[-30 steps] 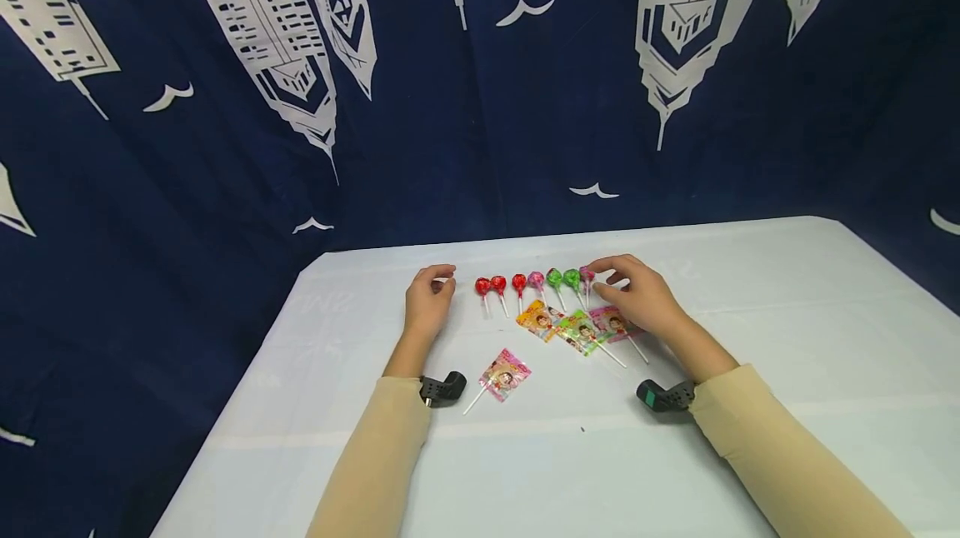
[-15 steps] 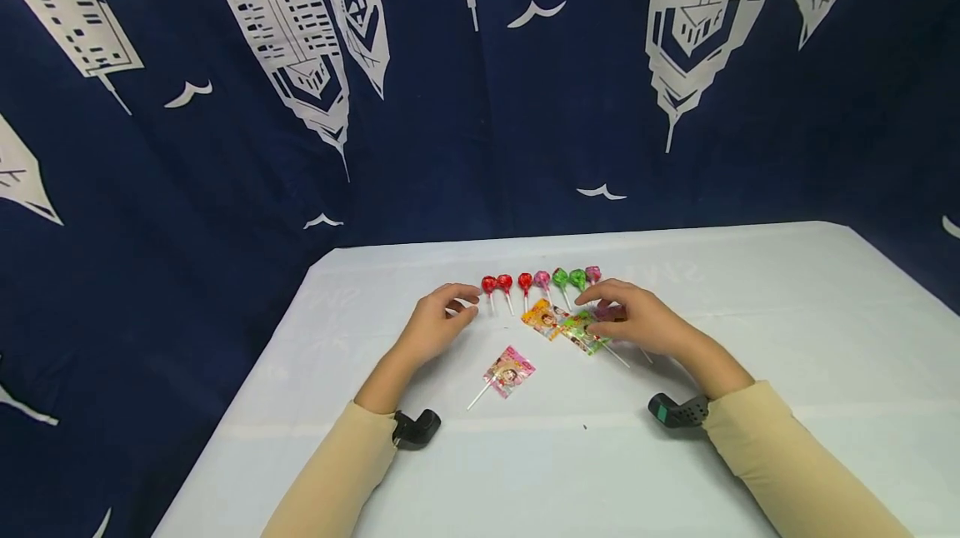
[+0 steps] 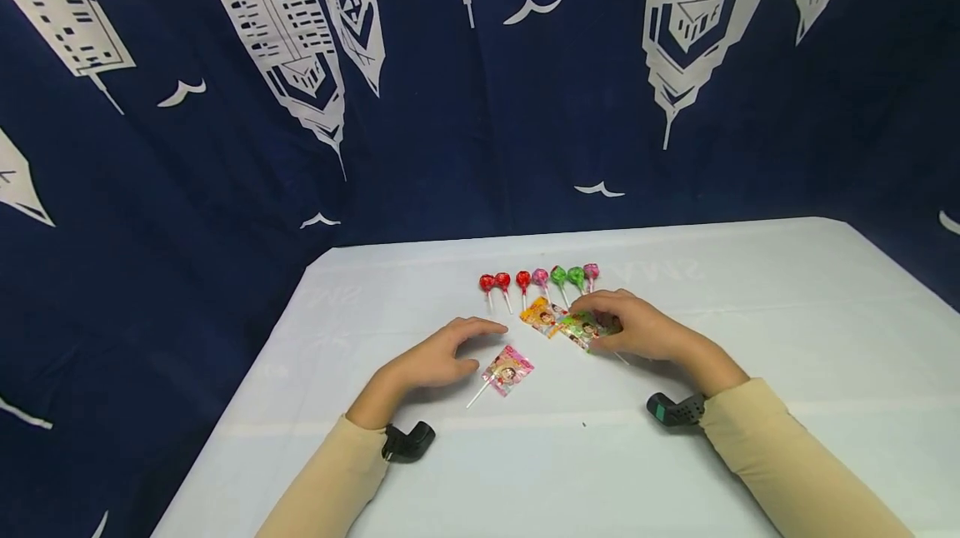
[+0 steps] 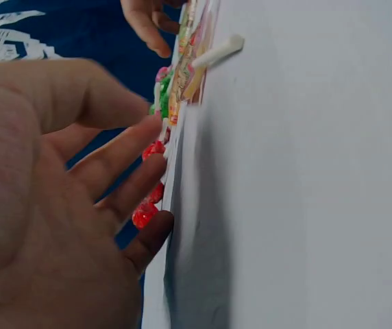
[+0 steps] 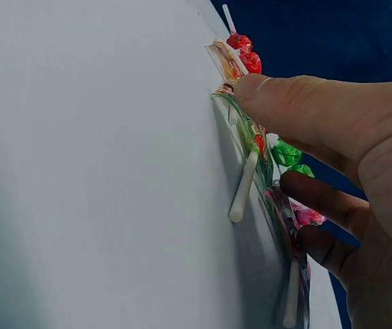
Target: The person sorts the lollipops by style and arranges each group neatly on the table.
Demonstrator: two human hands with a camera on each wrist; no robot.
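Observation:
My left hand [image 3: 442,355] hovers with fingers spread just left of a flat lollipop in a pink wrapper [image 3: 509,371], whose white stick points down-left. Over a green-wrapped flat lollipop [image 3: 579,331] is my right hand [image 3: 645,328], thumb and fingers apart; whether it touches the wrapper I cannot tell. An orange-wrapped lollipop [image 3: 539,317] lies beside the green one. Another pink-wrapped one [image 5: 286,214] sits near my right fingers in the right wrist view, mostly hidden by that hand in the head view.
Behind the flat lollipops runs a row of ball lollipops: red ones [image 3: 522,279], a pink one [image 3: 540,276], green ones [image 3: 558,275] and a pink one [image 3: 591,271] at the right end. They lie on a white table [image 3: 525,471] before a dark blue curtain [image 3: 450,155].
My left hand has come away from beside the red lollipops, toward me and rightward to the lone pink-wrapped one. My right hand has left the end pink ball lollipop and moved down-left over the green wrapper.

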